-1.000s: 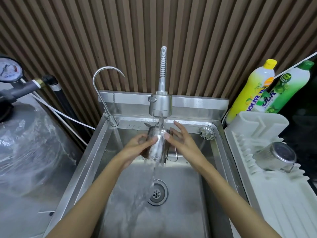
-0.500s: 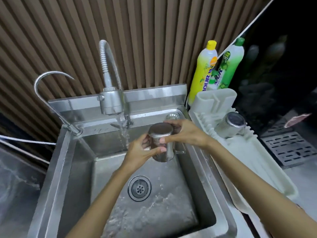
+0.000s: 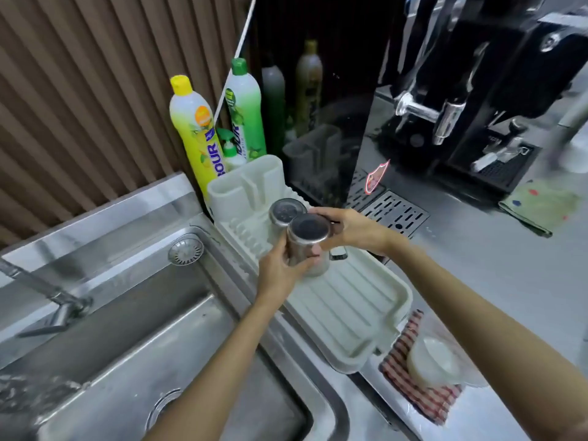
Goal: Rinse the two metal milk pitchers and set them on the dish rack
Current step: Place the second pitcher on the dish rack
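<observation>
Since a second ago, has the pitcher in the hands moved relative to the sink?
Yes. The held pitcher went from under the faucet over the sink rightward to above the dish rack, beside the other pitcher.

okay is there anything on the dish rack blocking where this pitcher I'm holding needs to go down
Nothing visible blocks it. The held pitcher, upside down in both hands, is right over the dish rack. The first pitcher sits just behind it, close or touching; the ribbed tray nearer you is bare.

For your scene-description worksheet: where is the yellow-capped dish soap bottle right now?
In the head view, the yellow-capped bottle stands against the slatted wall, left of the green-capped bottle, behind the dish rack.
</observation>
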Motion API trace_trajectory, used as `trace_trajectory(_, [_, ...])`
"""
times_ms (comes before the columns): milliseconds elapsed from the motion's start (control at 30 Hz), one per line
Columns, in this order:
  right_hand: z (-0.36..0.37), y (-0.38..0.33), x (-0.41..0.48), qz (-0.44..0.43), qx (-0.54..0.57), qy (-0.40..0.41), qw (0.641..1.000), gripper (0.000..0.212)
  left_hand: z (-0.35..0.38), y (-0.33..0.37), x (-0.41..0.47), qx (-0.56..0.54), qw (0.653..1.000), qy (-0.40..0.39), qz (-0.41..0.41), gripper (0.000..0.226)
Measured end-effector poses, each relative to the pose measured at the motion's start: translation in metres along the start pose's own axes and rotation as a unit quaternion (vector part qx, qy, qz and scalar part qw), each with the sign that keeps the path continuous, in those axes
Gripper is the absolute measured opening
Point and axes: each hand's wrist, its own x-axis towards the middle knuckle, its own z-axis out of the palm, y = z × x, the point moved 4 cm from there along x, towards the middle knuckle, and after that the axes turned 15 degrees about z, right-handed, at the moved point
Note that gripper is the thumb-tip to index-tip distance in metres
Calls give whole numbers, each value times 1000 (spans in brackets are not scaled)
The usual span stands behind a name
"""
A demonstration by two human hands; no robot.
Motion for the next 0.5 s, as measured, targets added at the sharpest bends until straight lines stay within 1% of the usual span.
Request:
trace_trajectory(100, [-4,12,10,-9,0,9,1000,72,9,-12,6,25,999,5,27,76])
trace_trajectory(167, [-6,21,17,-11,20,7,1000,72,12,-17,8,40,998,24,40,77])
trace_trajectory(200, [-6,24,20,-12,27,8,1000,74,14,-20,8,43,997,37,46,73])
trace_trajectory(267, [-6,31,24,-13,36,4,999,79,20,-23,5,42,996,60,42,61])
trace_trajectory(333, [-3,36,29,-18,34,4,999,81,25,-27,1,35,996,72,30,58])
trace_trajectory(400, [-1,40,34,-21,25,14,999,79,28,-30,0,40,996,76,26,56])
trace_trajectory(500, [0,45,37,-29,37,15,999,75,27,-28,-1,51,996,66,24,55])
